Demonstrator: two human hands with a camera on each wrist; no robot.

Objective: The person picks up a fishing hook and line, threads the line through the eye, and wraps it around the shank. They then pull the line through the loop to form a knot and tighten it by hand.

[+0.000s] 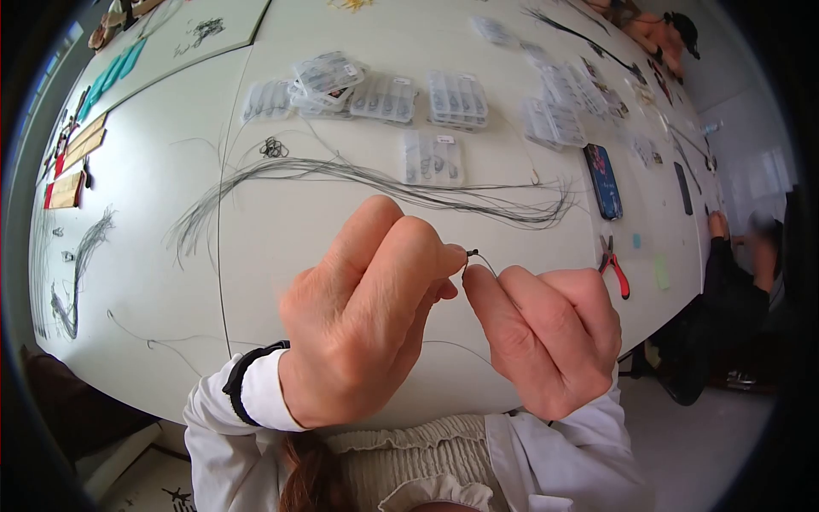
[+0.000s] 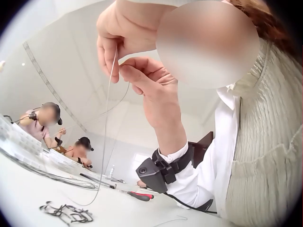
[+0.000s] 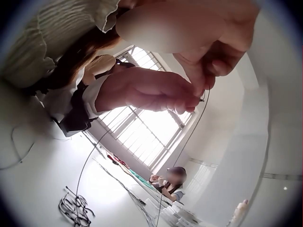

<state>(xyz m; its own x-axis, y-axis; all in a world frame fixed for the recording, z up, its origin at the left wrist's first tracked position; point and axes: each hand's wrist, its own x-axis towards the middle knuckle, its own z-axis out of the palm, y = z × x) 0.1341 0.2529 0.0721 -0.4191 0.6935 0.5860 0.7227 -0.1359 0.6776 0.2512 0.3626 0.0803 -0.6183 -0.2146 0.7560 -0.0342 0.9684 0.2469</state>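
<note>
Both hands meet over the near side of the table, fingertips almost together. My left hand (image 1: pixel 363 316) pinches a small black piece (image 1: pixel 472 253) between thumb and forefinger; only its dark end shows past the fingertips. A thin grey wire (image 1: pixel 486 263) arcs from that piece to the fingertips of my right hand (image 1: pixel 550 337), which pinch it. In the left wrist view, a long strand of the wire (image 2: pixel 108 94) drops from the fingers toward the table. The right wrist view shows a strand of the wire (image 3: pixel 191 127) running down below the joined fingertips.
Beyond the hands lies a long bundle of grey wires (image 1: pixel 367 175), with a small black tangle (image 1: pixel 273 148) behind it. Several clear plastic boxes (image 1: pixel 381 98) stand farther back. Red-handled pliers (image 1: pixel 620 277) and a phone (image 1: pixel 604 181) lie to the right. Other people sit around the table.
</note>
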